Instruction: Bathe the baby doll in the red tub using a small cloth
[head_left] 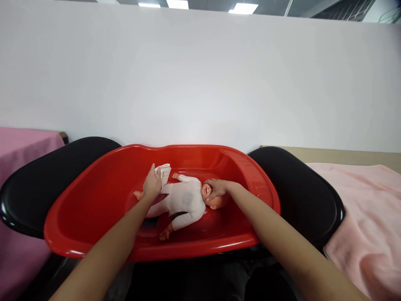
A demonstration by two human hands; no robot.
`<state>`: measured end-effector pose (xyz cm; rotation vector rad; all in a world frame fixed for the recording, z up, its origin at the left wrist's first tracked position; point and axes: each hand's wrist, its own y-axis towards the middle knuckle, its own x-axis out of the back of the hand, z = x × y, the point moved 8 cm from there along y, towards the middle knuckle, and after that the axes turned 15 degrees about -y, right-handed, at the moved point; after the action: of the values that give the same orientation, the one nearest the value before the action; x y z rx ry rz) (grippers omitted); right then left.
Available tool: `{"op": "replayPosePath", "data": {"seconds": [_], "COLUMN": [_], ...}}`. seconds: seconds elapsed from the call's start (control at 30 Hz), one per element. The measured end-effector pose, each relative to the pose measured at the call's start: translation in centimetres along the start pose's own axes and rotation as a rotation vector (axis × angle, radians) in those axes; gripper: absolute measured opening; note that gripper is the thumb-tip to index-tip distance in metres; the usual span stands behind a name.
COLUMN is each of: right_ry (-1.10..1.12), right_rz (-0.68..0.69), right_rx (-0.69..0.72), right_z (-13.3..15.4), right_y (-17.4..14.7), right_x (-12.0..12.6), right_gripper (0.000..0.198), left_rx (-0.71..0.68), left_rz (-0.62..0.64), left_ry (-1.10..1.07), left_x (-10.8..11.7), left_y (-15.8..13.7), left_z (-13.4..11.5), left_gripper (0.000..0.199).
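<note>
A baby doll (pixel 184 197) with a white cloth body lies on its back in a red baby bathtub (pixel 84 205), its head to the right and legs to the left. My left hand (pixel 152 184) is closed on a small white washcloth (pixel 164 173), held over the doll's legs. Across the doll's head rests my right hand (pixel 217 189), the thumb by its mouth and the fingers over the upper face. A grey patch shows on the doll's chest. Part of its legs is hidden behind my left hand and forearm.
Black chairs (pixel 294 188) stand at both ends of the tub. A pink cloth (pixel 25 167) covers a surface on the left, and a paler pink blanket (pixel 369 217) lies on the right. Directly behind the tub rises a white partition wall (pixel 200 83).
</note>
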<state>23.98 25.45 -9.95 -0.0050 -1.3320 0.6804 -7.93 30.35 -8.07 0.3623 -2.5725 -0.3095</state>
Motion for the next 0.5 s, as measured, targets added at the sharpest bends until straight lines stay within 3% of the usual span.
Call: {"op": "replayPosePath", "data": {"seconds": [0.2, 0.37, 0.5], "right_ry": [-0.017, -0.033, -0.042], "right_rz": [0.023, 0.003, 0.001], "right_rx": [-0.023, -0.006, -0.007], "right_z": [-0.7, -1.1, -1.3], "right_y": [0.4, 0.8, 0.8], "right_x": [-0.5, -0.7, -0.8], "right_gripper": [0.081, 0.086, 0.091], "left_rx": [-0.034, 0.019, -0.088], "left_rz": [0.002, 0.002, -0.067], "left_ry": [0.110, 0.173, 0.215], "left_x": [0.3, 0.3, 1.0], "left_y": [-0.1, -0.1, 0.1], "left_z": [-1.0, -0.1, -0.9], "left_gripper": [0.072, 0.070, 0.066]}}
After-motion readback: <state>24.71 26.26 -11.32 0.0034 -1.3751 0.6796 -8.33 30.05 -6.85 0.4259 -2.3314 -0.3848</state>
